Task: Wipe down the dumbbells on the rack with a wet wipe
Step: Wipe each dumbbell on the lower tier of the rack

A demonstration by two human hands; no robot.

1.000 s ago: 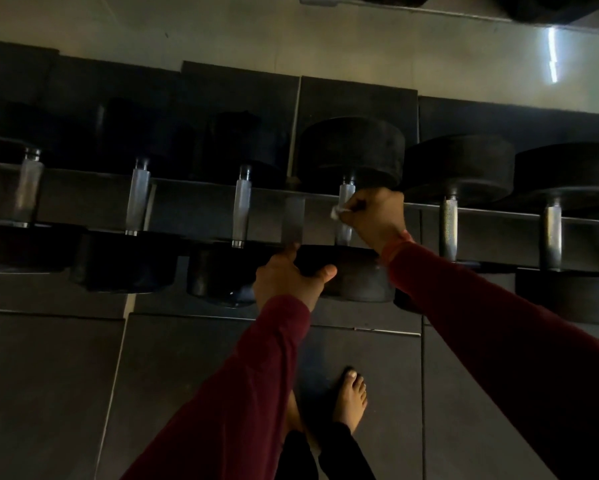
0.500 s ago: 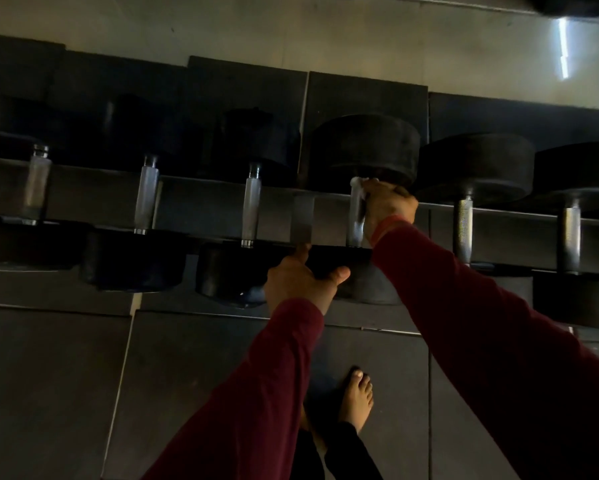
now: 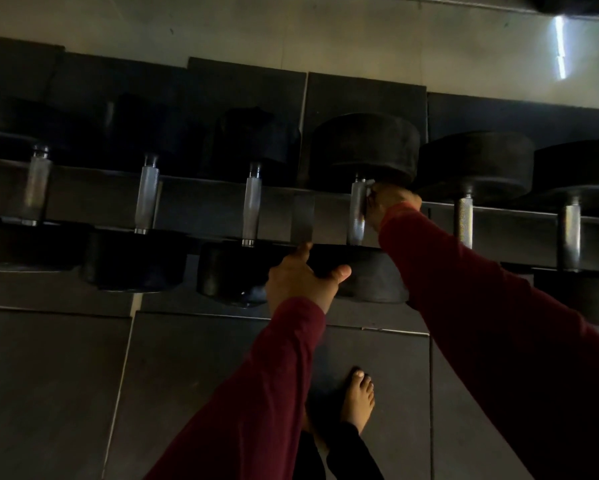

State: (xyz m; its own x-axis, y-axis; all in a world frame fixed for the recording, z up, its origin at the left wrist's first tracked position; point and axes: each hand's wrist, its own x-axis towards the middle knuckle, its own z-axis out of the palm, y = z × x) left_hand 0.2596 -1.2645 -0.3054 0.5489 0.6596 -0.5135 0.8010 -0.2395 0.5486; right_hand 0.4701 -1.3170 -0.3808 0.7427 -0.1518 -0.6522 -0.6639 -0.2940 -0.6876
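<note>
A dim room: dark square floor mats (image 3: 204,393) run under a low dumbbell rack (image 3: 201,206), and beyond it lies a pale floor (image 3: 256,32) with a bright streak of reflected light (image 3: 560,46). Six dumbbells sit across the rack's rails, handles pointing toward the person.

The right hand (image 3: 393,206) is at the far end of the fourth dumbbell (image 3: 364,150), its fingers curled round a white wet wipe (image 3: 370,190) pressed against the metal handle (image 3: 357,216) just under the far head. The left hand (image 3: 300,280) rests on the rack's near rail, to the left of that handle, fingers loosely bent with the thumb stretched out toward the dumbbell's near head. Dark red sleeves (image 3: 256,393) cover both arms. A bare foot (image 3: 358,398) stands on the mat below the hands.
</note>
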